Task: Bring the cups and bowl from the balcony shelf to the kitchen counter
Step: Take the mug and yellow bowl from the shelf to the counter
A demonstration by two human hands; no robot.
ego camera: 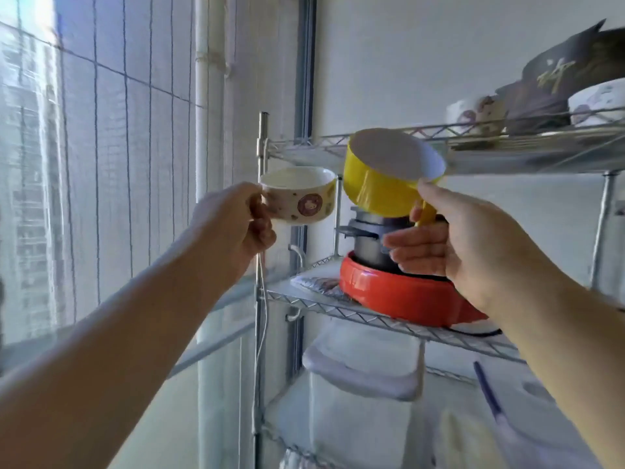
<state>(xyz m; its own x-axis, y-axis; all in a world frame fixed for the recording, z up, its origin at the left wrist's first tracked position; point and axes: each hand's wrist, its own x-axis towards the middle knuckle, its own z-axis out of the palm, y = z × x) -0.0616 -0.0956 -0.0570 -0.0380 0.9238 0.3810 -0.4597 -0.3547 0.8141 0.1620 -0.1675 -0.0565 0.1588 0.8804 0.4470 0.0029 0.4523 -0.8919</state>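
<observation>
My left hand (pixel 236 221) holds a cream cup with brown cartoon prints (pixel 299 196) by its left side, upright, in front of the wire shelf's left post. My right hand (pixel 449 238) grips the handle of a yellow cup with a white inside (pixel 382 177), tilted so that its mouth faces up and to the right. Both cups are in the air, just off the wire shelf (pixel 372 319). On the top tier stand a patterned white cup (pixel 473 113) and a white bowl (pixel 598 99).
A red appliance base with a grey metal pot (pixel 399 292) sits on the middle tier, right behind my right hand. A dark bag (pixel 568 82) lies on the top tier. Clear plastic boxes (pixel 362 370) fill the lower tier. A netted window (pixel 101 164) is at the left.
</observation>
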